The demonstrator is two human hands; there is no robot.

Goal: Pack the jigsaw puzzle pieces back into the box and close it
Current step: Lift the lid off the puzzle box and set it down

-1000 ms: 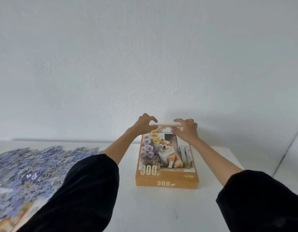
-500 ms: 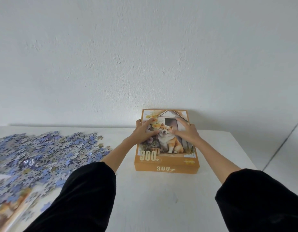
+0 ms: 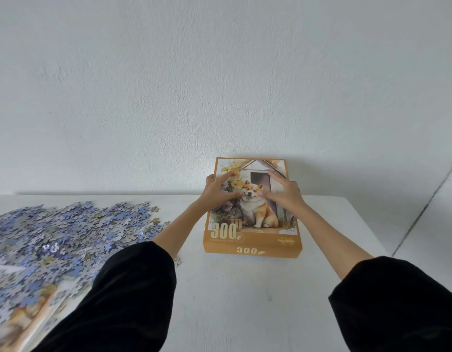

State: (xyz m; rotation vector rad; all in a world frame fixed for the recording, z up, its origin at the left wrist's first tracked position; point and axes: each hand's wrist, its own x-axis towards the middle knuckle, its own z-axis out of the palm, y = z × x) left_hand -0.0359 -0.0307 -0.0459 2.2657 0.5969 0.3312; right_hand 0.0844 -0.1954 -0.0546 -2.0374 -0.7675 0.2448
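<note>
An orange jigsaw box (image 3: 252, 240) with a dog picture and "300" on its lid lies flat on the white table (image 3: 245, 301), its far end against the wall. My left hand (image 3: 218, 193) rests on the lid's left half with fingers spread flat. My right hand (image 3: 283, 193) lies flat on the lid's right half, thumb pointing at the dog's face. A wide heap of loose blue and grey puzzle pieces (image 3: 67, 235) covers the table's left side, apart from the box.
A printed sheet with an orange dog picture (image 3: 21, 321) lies at the near left under the pieces. The white wall (image 3: 219, 85) stands right behind the table. The table's right edge (image 3: 367, 229) runs close to the box.
My hands came off the box's far edge and now lie flat on the lid. The camera has tilted down, showing more of the table.
</note>
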